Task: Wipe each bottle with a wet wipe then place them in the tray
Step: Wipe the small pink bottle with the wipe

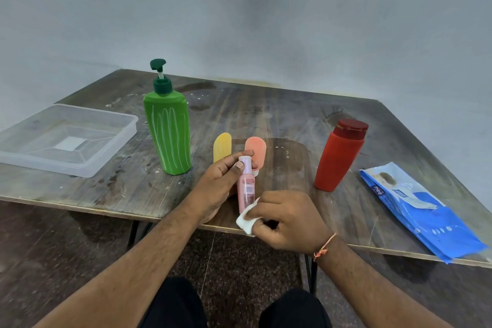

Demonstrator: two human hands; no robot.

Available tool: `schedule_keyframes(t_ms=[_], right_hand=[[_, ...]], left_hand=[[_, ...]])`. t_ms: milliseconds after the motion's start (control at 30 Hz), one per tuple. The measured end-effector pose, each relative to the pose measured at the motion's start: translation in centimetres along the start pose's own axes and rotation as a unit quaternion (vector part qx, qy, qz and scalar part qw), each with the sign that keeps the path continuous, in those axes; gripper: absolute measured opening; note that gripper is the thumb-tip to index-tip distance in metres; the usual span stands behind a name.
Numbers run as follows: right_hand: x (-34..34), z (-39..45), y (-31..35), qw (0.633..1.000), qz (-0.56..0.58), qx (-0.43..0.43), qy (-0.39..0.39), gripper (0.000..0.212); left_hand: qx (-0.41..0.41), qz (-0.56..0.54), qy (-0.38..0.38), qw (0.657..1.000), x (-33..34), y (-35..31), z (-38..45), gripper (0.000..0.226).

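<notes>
Worn wooden table (266, 114) carries everything. Clear tray (66, 138) sits far left of the green pump bottle (169, 136), holding no bottles. Blue wipes pack (420, 208) lies far right of it, red bottle (339, 157) between. Yellow bottle (222, 146) and orange bottle (257, 150) just right of the green one. My left hand (221, 181) pinches the pink bottle (247, 189) near its cap, upright, right of and nearer me than the green one. My right hand (287, 221), fingers curled, presses a white wet wipe (247, 220) against its base.
</notes>
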State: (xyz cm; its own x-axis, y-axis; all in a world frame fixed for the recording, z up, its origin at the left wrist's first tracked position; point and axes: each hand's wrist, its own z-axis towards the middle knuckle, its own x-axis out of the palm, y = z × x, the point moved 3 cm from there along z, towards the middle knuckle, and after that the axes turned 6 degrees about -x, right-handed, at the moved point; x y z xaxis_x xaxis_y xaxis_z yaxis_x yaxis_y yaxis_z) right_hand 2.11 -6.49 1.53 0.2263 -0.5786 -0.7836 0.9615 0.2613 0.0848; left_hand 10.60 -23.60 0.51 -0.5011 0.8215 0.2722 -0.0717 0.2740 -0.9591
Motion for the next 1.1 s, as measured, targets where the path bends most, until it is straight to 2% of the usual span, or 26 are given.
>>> schedule_keyframes(t_ms=[167,400,567,667,867,1100], right_hand=[[-0.2,0.3,-0.5,0.997,-0.019,0.041,-0.059,0.018],[0.0,0.3,-1.0,0.995,-0.059,0.045,-0.060,0.027],[-0.3,0.3,-1.0,0.992,-0.064,0.067,-0.084,0.031],[-0.2,0.4,-0.8,0.994,-0.035,0.068,-0.076,0.032],[0.0,0.1,-0.2,0.999,0.033,0.012,-0.004,0.024],[-0.2,0.2,-1.1,0.992,-0.043,0.059,-0.100,0.021]], left_hand=[[0.003,-0.002,0.024,1.000,0.2,0.1,0.0,0.034],[0.022,-0.005,0.047,0.999,0.7,-0.5,-0.5,0.045],[0.006,-0.042,0.061,0.997,0.8,-0.5,-0.6,0.038],[0.003,-0.047,0.063,0.997,0.8,-0.6,-0.8,0.033],[0.005,-0.061,0.046,0.997,0.8,-0.9,-0.9,0.039],[0.006,-0.070,0.059,0.996,1.1,-0.9,-1.0,0.040]])
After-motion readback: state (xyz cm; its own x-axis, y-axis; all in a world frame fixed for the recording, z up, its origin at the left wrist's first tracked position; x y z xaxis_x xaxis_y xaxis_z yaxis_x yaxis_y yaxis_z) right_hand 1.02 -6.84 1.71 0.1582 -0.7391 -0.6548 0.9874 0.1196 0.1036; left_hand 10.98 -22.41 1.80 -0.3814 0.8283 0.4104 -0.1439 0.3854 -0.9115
